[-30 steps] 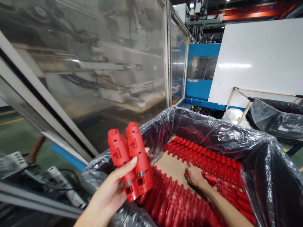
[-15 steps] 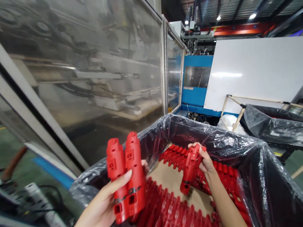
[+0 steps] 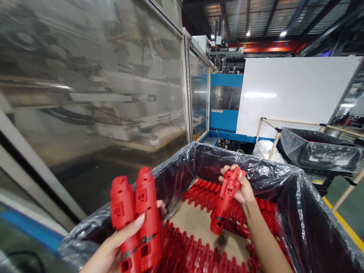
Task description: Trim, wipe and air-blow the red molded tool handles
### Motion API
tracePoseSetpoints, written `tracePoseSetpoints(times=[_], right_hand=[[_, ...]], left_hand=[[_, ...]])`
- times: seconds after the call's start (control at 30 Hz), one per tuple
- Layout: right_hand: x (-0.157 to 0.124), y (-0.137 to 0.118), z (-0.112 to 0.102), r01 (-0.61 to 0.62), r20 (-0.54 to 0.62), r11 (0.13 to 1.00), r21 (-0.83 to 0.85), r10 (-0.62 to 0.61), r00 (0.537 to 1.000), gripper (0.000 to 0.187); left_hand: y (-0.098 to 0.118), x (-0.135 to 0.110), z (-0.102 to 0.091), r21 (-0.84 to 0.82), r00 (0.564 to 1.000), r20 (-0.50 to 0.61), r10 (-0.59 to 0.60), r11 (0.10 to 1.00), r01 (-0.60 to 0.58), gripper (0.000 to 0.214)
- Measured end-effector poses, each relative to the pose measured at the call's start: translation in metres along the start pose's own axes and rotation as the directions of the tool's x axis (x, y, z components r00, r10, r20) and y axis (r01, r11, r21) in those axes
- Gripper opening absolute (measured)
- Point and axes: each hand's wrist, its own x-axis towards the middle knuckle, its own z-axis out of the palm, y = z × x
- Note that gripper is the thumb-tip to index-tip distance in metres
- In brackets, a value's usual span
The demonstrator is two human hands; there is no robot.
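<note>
My left hand (image 3: 126, 237) is closed round two red plastic housings (image 3: 149, 223) held side by side, its thumb across their front. They are long and tubular, with small openings and black lettering near the lower end. My right hand (image 3: 245, 190) grips the upper end of a single red plastic housing (image 3: 223, 206), tilted over the inside of a bin. Beneath both hands, rows of more red housings (image 3: 196, 248) lie on a tan cardboard sheet (image 3: 187, 212) in the bin. My left fingers are partly hidden behind the pieces.
Clear plastic film lines the black bin (image 3: 298, 197) and drapes over its rim. To the left stands a machine with a transparent guard (image 3: 127, 94). A second lined bin (image 3: 324, 149) sits at the right behind a pipe frame (image 3: 274, 146). A white panel (image 3: 292, 94) rises behind.
The view has turned slightly right, so most things appear further left. Each hand still holds the same red housings; the right one appears a little more tilted.
</note>
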Motion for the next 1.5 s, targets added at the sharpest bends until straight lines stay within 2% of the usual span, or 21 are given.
tracePoseSetpoints(times=[0.37, 0.53, 0.7, 0.83, 1.0, 1.1, 1.23, 1.37, 1.5], right_hand=[[-0.003, -0.002, 0.008, -0.012, 0.05, 0.998, 0.067, 0.008, 0.999, 0.024], [-0.003, -0.003, 0.01, -0.046, 0.042, 0.996, 0.077, 0.042, 0.998, 0.024], [0.011, -0.004, 0.022, -0.043, 0.05, 0.998, 0.039, 0.041, 0.998, 0.028], [0.037, -0.001, 0.044, -0.05, 0.084, 0.999, 0.02, 0.048, 0.995, 0.031], [0.063, 0.001, 0.085, -0.08, 0.166, 0.996, 0.031, 0.074, 0.983, 0.033], [0.072, -0.001, 0.11, -0.117, 0.231, 0.992, 0.049, 0.103, 0.967, 0.033], [0.081, -0.004, 0.139, -0.16, 0.338, 0.985, 0.057, 0.131, 0.932, 0.035], [0.087, -0.003, 0.16, -0.162, 0.413, 0.986, 0.035, 0.133, 0.901, 0.035], [0.089, -0.003, 0.169, -0.112, 0.445, 0.993, -0.028, 0.112, 0.888, 0.035]], left_hand=[[0.002, 0.002, -0.006, -0.01, 0.999, -0.02, -0.025, 1.0, 0.025, 0.047], [0.0, 0.002, -0.005, 0.067, 0.998, -0.029, 0.048, 0.997, -0.046, 0.042], [0.002, -0.006, 0.002, 0.016, 0.999, -0.041, 0.011, 1.0, -0.011, 0.045], [0.002, -0.01, 0.008, -0.026, 0.999, -0.044, 0.028, 0.999, -0.029, 0.042], [-0.003, -0.003, 0.0, -0.038, 0.999, 0.034, 0.035, 0.999, -0.034, 0.037], [-0.005, -0.001, -0.004, -0.031, 0.997, 0.056, 0.045, 0.999, -0.044, 0.031], [-0.007, -0.005, -0.001, -0.005, 0.996, 0.048, 0.078, 0.997, -0.078, 0.029], [-0.008, -0.009, 0.003, 0.031, 0.996, 0.015, 0.084, 0.996, -0.085, 0.027], [-0.008, -0.011, 0.003, 0.058, 0.993, 0.019, 0.114, 0.992, -0.115, 0.019]])
